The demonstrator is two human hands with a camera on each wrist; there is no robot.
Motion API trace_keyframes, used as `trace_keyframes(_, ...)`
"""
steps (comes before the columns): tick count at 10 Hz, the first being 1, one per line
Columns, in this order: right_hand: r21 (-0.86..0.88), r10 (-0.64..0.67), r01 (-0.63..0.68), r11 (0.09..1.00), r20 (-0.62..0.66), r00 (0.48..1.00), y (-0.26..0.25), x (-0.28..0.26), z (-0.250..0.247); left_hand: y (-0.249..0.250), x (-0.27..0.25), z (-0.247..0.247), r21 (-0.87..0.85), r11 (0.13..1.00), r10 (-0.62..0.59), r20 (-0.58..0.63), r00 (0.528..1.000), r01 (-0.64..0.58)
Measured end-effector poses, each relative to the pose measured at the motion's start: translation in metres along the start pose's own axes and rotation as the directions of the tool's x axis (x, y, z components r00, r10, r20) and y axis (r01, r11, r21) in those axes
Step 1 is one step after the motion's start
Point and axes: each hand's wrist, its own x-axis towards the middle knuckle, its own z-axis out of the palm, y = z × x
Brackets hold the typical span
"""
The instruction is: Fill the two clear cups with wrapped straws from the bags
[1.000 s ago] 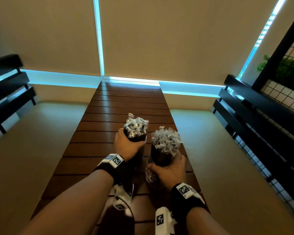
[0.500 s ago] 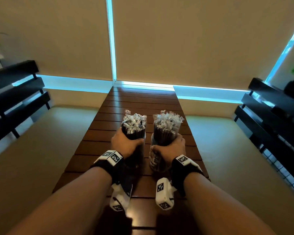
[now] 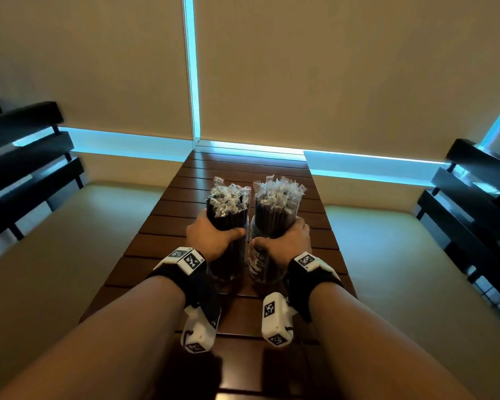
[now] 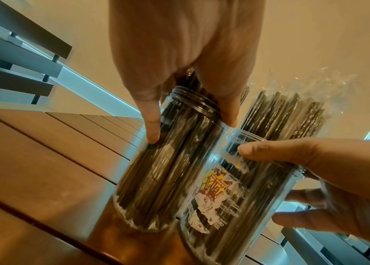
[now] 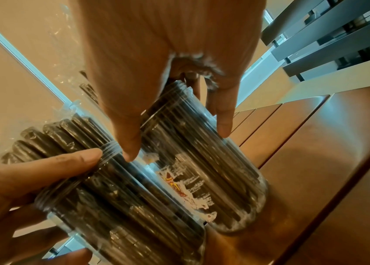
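On the slatted wooden table (image 3: 274, 180) in front of you, both clear cups stand upright and just beside each other, each packed with dark wrapped straws (image 3: 228, 197) whose crinkly wrapper ends fan out above the rims. Your left hand (image 3: 210, 239) is wrapped round the left cup (image 4: 156, 172) just under its threaded rim, thumb on the near side, fingers curled over the far side. Your right hand (image 3: 283, 241) grips the right cup (image 4: 231, 193), the one with the torn label, at the same height.

You should expect thin, smooth plastic walls that flex under a hard squeeze and could slip. Packed this full, the cups are probably top-heavy, though light overall. Holding near the rim looks sound; I would keep the pressure even and avoid pinching the wrapper tips, which would crush or pull loose.

You cannot see any bags in these views. Motion blur smears the cup bases in both wrist views, so whether they sit flat on the slats is unclear. Your far-side fingers are mostly hidden behind the cups
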Motion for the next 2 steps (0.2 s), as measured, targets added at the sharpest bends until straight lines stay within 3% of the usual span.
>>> trace_keyframes(2,-0.01,0.047,-0.046,0.999,0.104,0.994,0.0,-0.009,-0.01,-0.002,-0.005,-0.011,0.019,1.0,-0.018,0.177,0.984,0.014)
